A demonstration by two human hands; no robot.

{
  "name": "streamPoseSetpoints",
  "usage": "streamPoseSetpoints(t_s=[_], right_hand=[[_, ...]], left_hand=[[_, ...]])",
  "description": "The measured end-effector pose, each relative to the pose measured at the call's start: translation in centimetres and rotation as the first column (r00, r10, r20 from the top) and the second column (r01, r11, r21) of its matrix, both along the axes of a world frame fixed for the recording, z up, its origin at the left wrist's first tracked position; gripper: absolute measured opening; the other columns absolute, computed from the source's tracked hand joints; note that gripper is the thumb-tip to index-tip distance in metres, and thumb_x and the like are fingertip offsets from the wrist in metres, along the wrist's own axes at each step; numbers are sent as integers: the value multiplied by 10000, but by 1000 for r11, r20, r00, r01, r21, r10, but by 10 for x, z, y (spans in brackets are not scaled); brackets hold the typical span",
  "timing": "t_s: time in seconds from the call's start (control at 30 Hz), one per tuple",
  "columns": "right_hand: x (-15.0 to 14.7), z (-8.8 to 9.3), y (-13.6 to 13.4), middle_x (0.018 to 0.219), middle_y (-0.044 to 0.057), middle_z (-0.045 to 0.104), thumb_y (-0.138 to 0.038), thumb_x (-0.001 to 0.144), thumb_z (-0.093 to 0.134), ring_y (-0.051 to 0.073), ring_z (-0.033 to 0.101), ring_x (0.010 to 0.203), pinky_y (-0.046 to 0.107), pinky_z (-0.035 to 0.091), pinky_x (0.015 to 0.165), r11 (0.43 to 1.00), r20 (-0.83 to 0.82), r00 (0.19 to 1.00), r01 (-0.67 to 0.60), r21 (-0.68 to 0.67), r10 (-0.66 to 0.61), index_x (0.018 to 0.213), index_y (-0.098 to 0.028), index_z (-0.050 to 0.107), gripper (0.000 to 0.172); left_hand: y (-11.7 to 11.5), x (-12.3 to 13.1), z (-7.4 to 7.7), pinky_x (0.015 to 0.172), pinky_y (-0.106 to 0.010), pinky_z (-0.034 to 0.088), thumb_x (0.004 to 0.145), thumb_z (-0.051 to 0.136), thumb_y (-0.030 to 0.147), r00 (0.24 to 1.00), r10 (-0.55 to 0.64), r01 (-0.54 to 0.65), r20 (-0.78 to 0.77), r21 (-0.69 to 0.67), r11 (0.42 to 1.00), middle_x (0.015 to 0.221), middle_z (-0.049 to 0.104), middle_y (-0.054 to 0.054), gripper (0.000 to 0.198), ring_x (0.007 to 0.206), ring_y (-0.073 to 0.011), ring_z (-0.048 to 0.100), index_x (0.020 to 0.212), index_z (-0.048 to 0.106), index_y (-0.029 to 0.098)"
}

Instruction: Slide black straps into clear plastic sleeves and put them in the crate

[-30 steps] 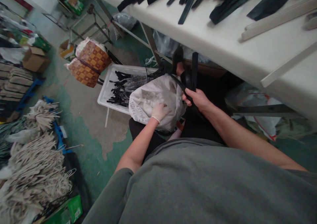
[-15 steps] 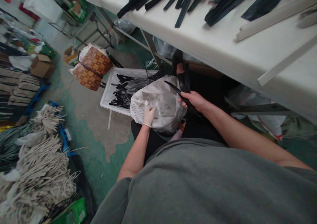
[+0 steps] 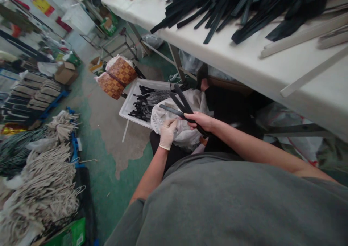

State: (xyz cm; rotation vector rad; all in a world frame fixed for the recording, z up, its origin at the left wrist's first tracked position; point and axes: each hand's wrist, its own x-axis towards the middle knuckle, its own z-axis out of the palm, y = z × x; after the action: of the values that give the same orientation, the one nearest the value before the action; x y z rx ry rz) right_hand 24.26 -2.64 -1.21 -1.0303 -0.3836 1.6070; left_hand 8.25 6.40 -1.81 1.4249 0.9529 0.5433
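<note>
My right hand (image 3: pixel 199 121) is closed round several flat black strips (image 3: pixel 176 111), whose far ends fan out toward the upper left. My left hand (image 3: pixel 167 133), in a pale thin glove, has its fingers curled together over a crumpled white sack (image 3: pixel 191 135) on my lap. Whatever lies between those gloved fingertips, if anything, is too small to make out. Just beyond the sack stands a white plastic crate (image 3: pixel 127 110) holding bundles of black strips (image 3: pixel 145 99).
A white-covered table (image 3: pixel 223 59) on the right bears black strips (image 3: pixel 217 10) and beige strips (image 3: pixel 301 33). Ahead is a chair with a brown checked cushion (image 3: pixel 116 77). Bundles of beige cord (image 3: pixel 46 177) lie at left, near a cardboard box (image 3: pixel 66 73).
My right hand has moved left with the black strips, which now spread over the sack. My gloved left hand has lifted slightly off the sack. The view has shifted, showing more of the table.
</note>
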Motion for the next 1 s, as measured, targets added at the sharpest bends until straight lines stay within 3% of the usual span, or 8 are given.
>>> streamPoseSetpoints(t_s=[0.1,0.2,0.3,0.47,0.7,0.83,1.0], right_hand=[[4,5,22,402,-93,379,-372,816,685,53,319,359,195,476,438,990,231,963,140,5,-137,878,-115,701,265],[18,11,39,389,-91,361,-335,824,671,55,332,346,187,466,399,968,469,851,247,36,-235,820,-126,700,211],[33,13,49,470,-53,483,-292,798,688,49,369,365,177,439,354,955,574,770,288,76,-278,753,-130,696,168],[42,8,61,560,-28,575,-241,732,735,50,424,403,158,411,322,954,649,709,285,94,-276,710,-129,707,117],[35,-14,71,553,-17,558,-236,773,660,65,439,427,163,412,338,972,751,634,233,39,-182,765,-111,737,147],[33,-30,74,587,-5,576,-247,781,647,74,457,459,164,422,366,978,779,619,207,-35,-103,810,-89,739,185],[35,-47,78,620,1,607,-241,783,639,75,470,473,158,431,394,975,786,616,204,-86,-60,851,-90,738,193]], left_hand=[[14,6,-4,675,-246,456,730,715,403,997,-79,80,-15,78,994,696,638,12,281,643,-118,576,908,697,186],[32,8,-8,677,-235,442,712,730,368,989,-122,135,-83,176,975,693,637,16,252,661,-117,575,886,709,187],[43,6,-12,668,-232,438,706,723,360,977,-169,189,-129,167,968,670,631,17,220,650,-114,570,828,703,178],[40,1,-22,566,-230,412,652,730,337,936,-300,300,-183,-27,954,601,585,34,219,560,-106,522,780,672,169],[22,-6,-21,606,-239,405,619,765,318,847,-511,469,-147,-247,848,624,607,17,203,593,-108,526,689,673,151],[9,-15,-23,653,-233,415,601,803,335,864,-498,425,-78,-420,802,730,655,5,295,653,-108,563,793,693,140],[-5,-24,-35,645,-236,422,569,850,357,896,-445,363,-1,-578,731,778,679,-24,435,642,-103,577,892,695,111]])
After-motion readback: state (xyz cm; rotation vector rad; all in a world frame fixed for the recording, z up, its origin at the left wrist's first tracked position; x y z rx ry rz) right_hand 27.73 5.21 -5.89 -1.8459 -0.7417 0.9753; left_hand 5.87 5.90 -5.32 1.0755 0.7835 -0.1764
